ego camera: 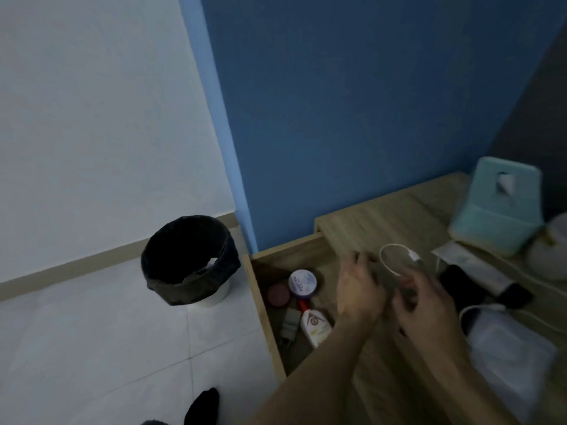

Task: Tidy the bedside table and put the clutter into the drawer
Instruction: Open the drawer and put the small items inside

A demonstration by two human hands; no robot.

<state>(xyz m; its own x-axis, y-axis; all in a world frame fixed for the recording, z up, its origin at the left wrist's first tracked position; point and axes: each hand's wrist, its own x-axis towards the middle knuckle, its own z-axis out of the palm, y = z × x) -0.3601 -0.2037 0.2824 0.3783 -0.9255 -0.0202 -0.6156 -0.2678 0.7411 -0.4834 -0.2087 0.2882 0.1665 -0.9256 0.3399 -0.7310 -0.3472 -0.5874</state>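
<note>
2 hands meet over the bench (pixel 368 222) edge, seemingly coiling a white cable (pixel 387 261): the right hand (pixel 426 305) pinches its loop, the left hand (pixel 359 289) hovers alongside, fingers relaxed. Just left, the drawer (pixel 263 326) stands open. Next, probably: finish coiling, then lower it inside.

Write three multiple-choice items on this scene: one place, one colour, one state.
1. Where does the bin stand? A) on a chair B) on the floor, left of the drawer C) in the drawer
2. The tissue box on the table is: A) red B) black C) pale teal
3. The drawer is: A) open B) shut C) lifted out

1 B: it stands on the floor beside the drawer front.
2 C: its shell is pale teal.
3 A: a tin and a bottle show inside it.
</note>
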